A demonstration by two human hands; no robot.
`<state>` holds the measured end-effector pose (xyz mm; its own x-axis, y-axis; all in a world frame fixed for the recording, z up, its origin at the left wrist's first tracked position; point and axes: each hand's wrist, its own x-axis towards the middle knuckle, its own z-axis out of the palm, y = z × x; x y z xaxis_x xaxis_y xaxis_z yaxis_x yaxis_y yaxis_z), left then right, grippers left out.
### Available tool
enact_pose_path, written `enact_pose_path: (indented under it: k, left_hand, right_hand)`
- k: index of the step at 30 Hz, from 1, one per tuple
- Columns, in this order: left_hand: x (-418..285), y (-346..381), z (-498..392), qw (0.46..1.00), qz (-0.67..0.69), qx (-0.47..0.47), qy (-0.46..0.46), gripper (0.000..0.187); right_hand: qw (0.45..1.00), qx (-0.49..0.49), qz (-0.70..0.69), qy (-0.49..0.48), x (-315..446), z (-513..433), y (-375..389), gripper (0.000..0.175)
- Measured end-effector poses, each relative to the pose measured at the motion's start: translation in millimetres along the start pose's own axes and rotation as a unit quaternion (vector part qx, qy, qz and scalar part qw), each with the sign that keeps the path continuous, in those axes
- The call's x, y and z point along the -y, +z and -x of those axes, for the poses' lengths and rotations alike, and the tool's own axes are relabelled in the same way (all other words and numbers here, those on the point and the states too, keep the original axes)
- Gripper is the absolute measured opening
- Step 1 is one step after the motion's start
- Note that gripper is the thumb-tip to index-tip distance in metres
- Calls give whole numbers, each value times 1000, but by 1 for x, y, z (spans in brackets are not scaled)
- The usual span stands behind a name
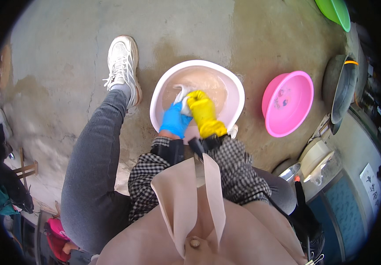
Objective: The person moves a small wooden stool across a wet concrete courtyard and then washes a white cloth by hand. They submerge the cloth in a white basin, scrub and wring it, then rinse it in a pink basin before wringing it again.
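A white plastic basin (238,86) with murky, brownish water (207,79) in it stands on the floor in front of me. My left hand (176,120), in a blue glove, grips a wet white cloth (184,93) over the basin's near half. Beside it, my right hand (205,112), in a yellow rubber glove, is closed on the same cloth, close against the left. Part of the cloth hangs towards the water; the rest is hidden between the gloves.
To the right stands a pink plastic basin (289,104). Beyond it a large dark metal pan (341,89) and a cream basin (314,157) are near the wall. A green basin (337,13) is at the top right. The concrete floor (190,29) has wet patches.
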<state>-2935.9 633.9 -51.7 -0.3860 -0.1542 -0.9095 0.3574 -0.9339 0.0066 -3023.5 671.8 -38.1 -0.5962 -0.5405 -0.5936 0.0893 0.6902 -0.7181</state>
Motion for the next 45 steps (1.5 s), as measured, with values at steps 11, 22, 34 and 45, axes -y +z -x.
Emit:
enact_pose_path:
  k: [11, 22, 34, 45]
  left_hand:
    - [-15, 4, -1, 993, -107, -41, -7, 59]
    - [-29, 9, 13, 983, -157, -97, -12, 77]
    - [-6, -18, -14, 981, -192, -36, 5, 39]
    - [-12, 8, -1, 972, -208, -86, 66, 52]
  right_hand:
    - [995, -48, 85, -17, -17, -33, -12, 15]
    - [992, 79, -71, 67, -8, 3, -5, 14]
    - [968, 88, -167, 167, 9, 30, -27, 6]
    - [995, -84, 37, -30, -30, -37, -18, 16]
